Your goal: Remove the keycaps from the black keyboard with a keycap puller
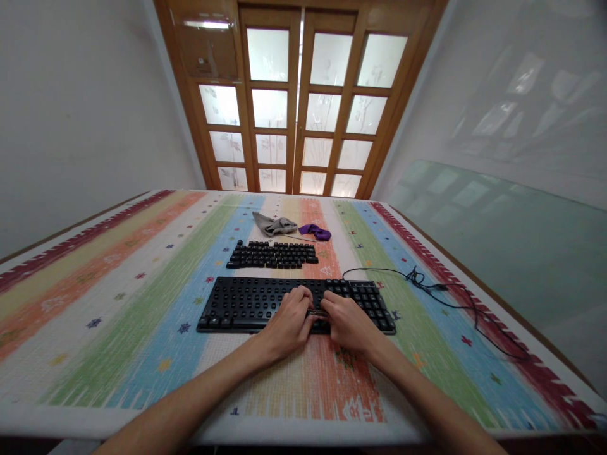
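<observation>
A black keyboard [241,303] lies flat on the table, its left and middle part bare of keycaps, with small switch posts showing. On its right side the number pad and several other keys still carry their caps. My left hand [293,316] is closed over the right-middle part of the keyboard, fingers curled inward. Just beside it my right hand [348,321] is closed too, its fingertips pinched near the left ones. Between the fingertips shows a small dark, slightly shiny thing [317,312], too hidden to name. Behind the keyboard, loose black keycaps [272,256] are laid out in rows.
Past the keycaps lie a grey cloth [275,224], a purple cloth [315,232] and a thin rod [298,237]. The keyboard's black cable [427,287] lies in loops to the right. A striped cloth [142,303] covers the table; walls stand on both sides.
</observation>
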{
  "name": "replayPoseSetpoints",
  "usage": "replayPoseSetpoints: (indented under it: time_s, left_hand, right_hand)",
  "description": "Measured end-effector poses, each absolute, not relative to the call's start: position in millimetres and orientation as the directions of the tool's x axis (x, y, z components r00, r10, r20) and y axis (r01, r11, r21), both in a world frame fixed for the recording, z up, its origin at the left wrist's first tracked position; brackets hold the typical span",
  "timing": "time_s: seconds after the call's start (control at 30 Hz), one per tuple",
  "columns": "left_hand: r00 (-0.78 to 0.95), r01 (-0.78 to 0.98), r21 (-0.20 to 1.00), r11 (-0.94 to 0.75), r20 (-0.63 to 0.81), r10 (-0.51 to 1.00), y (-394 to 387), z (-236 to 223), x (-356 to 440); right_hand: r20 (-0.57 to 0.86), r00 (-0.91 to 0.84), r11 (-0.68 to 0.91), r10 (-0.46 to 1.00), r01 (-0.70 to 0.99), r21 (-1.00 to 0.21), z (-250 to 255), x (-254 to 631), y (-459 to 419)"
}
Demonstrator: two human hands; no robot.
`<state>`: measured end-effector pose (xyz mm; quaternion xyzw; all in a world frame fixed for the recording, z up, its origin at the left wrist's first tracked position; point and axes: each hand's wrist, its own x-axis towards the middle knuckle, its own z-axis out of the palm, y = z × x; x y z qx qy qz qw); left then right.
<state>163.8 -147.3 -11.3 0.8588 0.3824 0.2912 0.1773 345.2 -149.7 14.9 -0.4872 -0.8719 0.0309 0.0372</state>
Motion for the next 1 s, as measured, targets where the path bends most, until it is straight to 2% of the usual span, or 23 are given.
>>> replayPoseSetpoints:
  time_s: [0.2,0.43,0.6,0.83,1.0]
  left_hand:
    - [0.542,0.550,0.510,-0.661,0.383,0.748,-147,-14,164]
    - [0.534,0.503,0.544,-0.672,0.416,0.736,-147,-13,166]
    - [0.492,0.500,0.553,-0.667,0.452,0.744,-147,-9,164]
    - [0.463,0.510,0.547,-0.664,0.476,0.748,-145,0,154]
    - [0.481,0.509,0.529,-0.679,0.479,0.734,-141,9,149]
  right_hand:
    - [0.058,-0.527,0.530,0.848,0.845,-0.077,9,346,-151]
    - [0.073,-0.526,0.530,0.847,0.846,-0.055,10,349,-151]
    - [0.170,-0.521,0.536,0.837,0.843,-0.056,10,354,-151]
    - [0.298,-0.554,0.614,0.778,0.772,-0.168,14,357,-151]
    - [0.320,-0.550,0.623,0.772,0.754,-0.207,19,354,-148]
